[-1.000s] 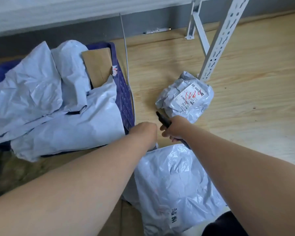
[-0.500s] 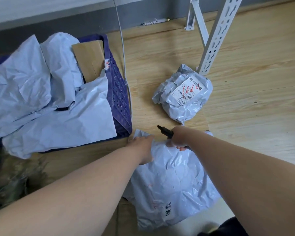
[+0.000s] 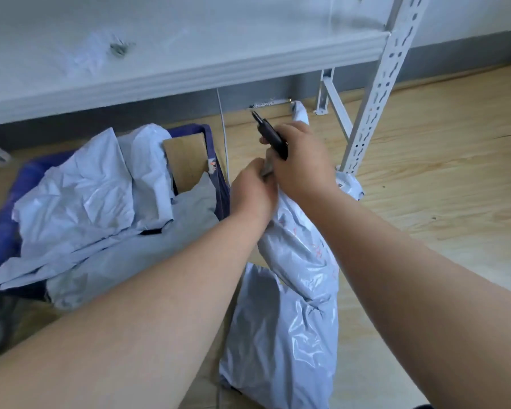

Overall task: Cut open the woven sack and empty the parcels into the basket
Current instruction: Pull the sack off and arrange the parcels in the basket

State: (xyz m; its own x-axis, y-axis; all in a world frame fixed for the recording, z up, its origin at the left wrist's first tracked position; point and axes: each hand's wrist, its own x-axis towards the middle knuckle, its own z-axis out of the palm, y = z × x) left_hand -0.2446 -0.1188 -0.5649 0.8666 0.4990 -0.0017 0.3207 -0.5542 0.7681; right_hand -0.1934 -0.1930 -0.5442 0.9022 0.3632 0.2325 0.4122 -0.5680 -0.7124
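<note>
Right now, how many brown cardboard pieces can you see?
1. A brown cardboard parcel stands in the blue basket, at its right end, among grey poly mailer bags. More could be hidden under those bags.

Parcel sorting or storage room, likely a courier depot. White slotted-steel shelving upright (image 3: pixel 378 93), bare shelf board (image 3: pixel 189 54), wood-look floor (image 3: pixel 440 172), blue plastic basket (image 3: pixel 219 178) heaped with grey mailer parcels (image 3: pixel 80 196).
</note>
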